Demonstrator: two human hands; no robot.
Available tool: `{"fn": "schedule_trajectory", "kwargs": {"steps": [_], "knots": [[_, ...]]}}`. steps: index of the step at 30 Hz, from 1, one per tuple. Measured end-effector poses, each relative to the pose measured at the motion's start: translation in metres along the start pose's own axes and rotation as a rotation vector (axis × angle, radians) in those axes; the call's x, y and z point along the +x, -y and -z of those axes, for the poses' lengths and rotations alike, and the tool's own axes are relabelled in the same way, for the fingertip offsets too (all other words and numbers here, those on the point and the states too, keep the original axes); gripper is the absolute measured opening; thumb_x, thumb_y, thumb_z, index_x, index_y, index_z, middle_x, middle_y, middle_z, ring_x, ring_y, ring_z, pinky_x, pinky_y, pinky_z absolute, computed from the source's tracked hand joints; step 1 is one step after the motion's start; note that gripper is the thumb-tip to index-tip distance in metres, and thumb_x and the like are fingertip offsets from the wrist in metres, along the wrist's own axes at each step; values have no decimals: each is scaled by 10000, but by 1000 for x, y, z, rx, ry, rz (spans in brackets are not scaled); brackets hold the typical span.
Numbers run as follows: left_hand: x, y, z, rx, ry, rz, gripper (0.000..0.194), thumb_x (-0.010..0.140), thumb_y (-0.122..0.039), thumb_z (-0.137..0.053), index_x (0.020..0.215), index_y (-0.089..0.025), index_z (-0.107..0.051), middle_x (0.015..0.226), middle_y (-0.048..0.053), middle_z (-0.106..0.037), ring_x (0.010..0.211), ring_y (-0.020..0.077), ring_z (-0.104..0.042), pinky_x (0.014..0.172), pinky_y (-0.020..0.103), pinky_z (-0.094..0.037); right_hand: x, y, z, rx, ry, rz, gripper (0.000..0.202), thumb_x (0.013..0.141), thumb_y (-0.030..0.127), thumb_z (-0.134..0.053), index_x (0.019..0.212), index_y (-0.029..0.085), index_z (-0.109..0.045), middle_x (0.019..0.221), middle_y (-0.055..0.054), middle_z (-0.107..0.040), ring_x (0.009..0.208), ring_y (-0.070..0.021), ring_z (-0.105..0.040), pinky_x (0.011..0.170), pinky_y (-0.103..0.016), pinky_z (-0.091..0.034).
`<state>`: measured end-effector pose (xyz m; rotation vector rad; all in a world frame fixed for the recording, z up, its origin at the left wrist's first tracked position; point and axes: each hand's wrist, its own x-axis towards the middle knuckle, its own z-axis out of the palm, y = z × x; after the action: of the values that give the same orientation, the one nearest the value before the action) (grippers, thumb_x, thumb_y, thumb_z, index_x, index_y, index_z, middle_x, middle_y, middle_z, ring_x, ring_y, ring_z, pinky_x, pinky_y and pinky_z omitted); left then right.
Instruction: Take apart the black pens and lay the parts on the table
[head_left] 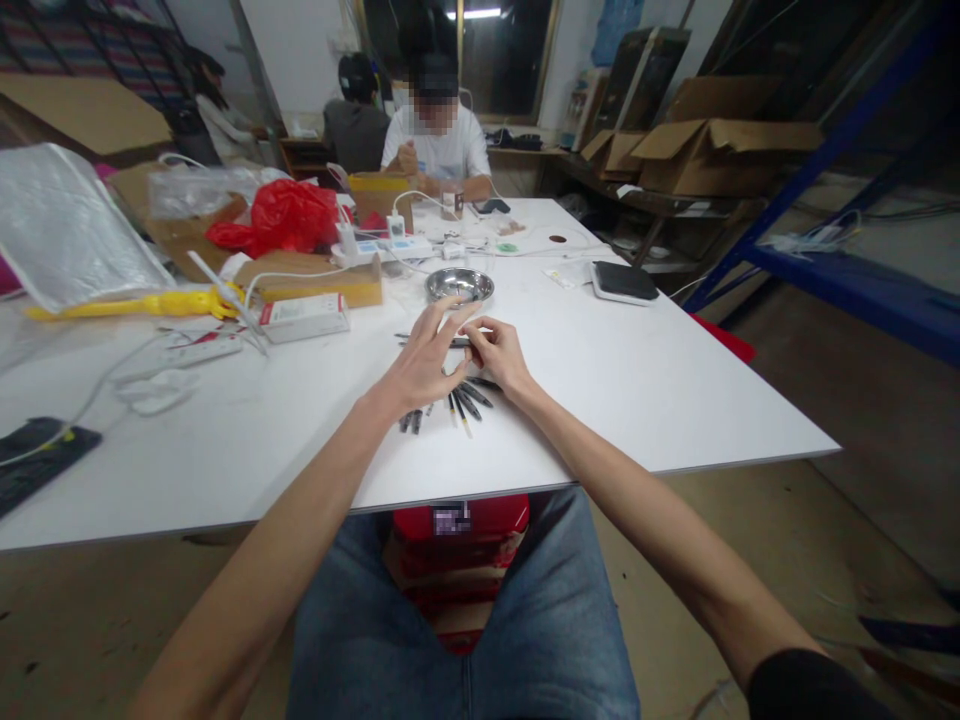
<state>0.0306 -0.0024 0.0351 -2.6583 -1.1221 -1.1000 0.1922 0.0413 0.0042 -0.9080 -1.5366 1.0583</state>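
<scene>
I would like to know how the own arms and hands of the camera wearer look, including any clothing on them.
The left hand and right hand are ungloved, with slender fingers and no watch or bracelet visible. Both forearms are bare. A plain black sleeve shows above the right elbow; the left sleeve is out of view.

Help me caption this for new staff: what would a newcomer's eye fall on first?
Probably the left hand and right hand, close together beside dark pen-like pieces on the white table. Next, likely the bright red plastic bag amid the clutter on the table's left side, then the shiny metal bowl just beyond the hands.
</scene>
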Motion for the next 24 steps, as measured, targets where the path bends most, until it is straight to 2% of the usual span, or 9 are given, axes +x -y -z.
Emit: {"fn": "schedule_trajectory", "kwargs": {"steps": [4,6,8,10,12,17,19,21,24], "knots": [[-1,15,7,126,-100,130,560,964,-301,-550,1493,-221,-384,1521,143,-423,1495,317,-304,1246,577,-194,2,4,4,43,8,-22,474,831,652,-648,844,179,-619,531,33,-578,421,-81,-413,433,-227,-323],[-4,24,7,149,-84,172,379,990,-354,-509,1339,-212,-547,1434,130,-519,1458,318,-358,1233,576,-192,1,6,4,53,27,-12,496,816,676,-652,852,182,-620,564,22,-611,429,-79,-423,437,-224,-333],[-6,29,6,143,-40,194,265,1005,-371,-478,1131,-214,-650,1312,106,-606,1379,302,-440,1197,541,-259,0,7,4,59,45,-4,518,802,699,-651,847,184,-618,590,12,-630,433,-80,-429,432,-225,-335],[-7,31,4,128,-19,214,248,1009,-365,-471,999,-214,-668,1197,93,-654,1282,286,-501,1133,491,-341,0,6,4,62,63,-3,525,802,705,-644,845,183,-614,614,1,-643,442,-85,-444,427,-228,-339],[-7,30,3,126,-30,238,240,1007,-358,-476,960,-213,-661,1117,89,-671,1211,278,-527,1073,458,-385,-1,5,4,59,85,9,507,804,680,-657,875,179,-616,658,-11,-662,471,-95,-475,437,-232,-357],[-7,30,2,148,-65,268,143,971,-315,-559,924,-224,-658,1076,73,-695,1244,285,-517,1068,465,-372,-1,2,7,15,109,82,428,765,547,-752,951,181,-634,739,-7,-680,549,-106,-533,507,-233,-427],[-7,31,1,139,-71,244,75,933,-284,-621,902,-228,-659,1065,62,-709,1276,286,-513,1088,467,-356,-1,0,8,-29,106,56,415,818,580,-690,874,172,-640,676,-4,-657,516,-103,-516,496,-231,-409],[-8,32,-1,122,-57,226,44,900,-264,-666,885,-224,-654,1057,57,-718,1233,277,-555,1067,442,-376,-3,-2,9,-103,107,6,497,893,638,-566,760,164,-637,566,0,-597,472,-102,-484,478,-233,-378],[-10,33,-4,102,-2,295,55,890,-263,-676,910,-224,-641,963,41,-724,990,240,-651,915,374,-449,-6,0,9,-186,127,-28,614,943,683,-433,688,161,-633,501,5,-527,460,-108,-464,478,-238,-359]]}}
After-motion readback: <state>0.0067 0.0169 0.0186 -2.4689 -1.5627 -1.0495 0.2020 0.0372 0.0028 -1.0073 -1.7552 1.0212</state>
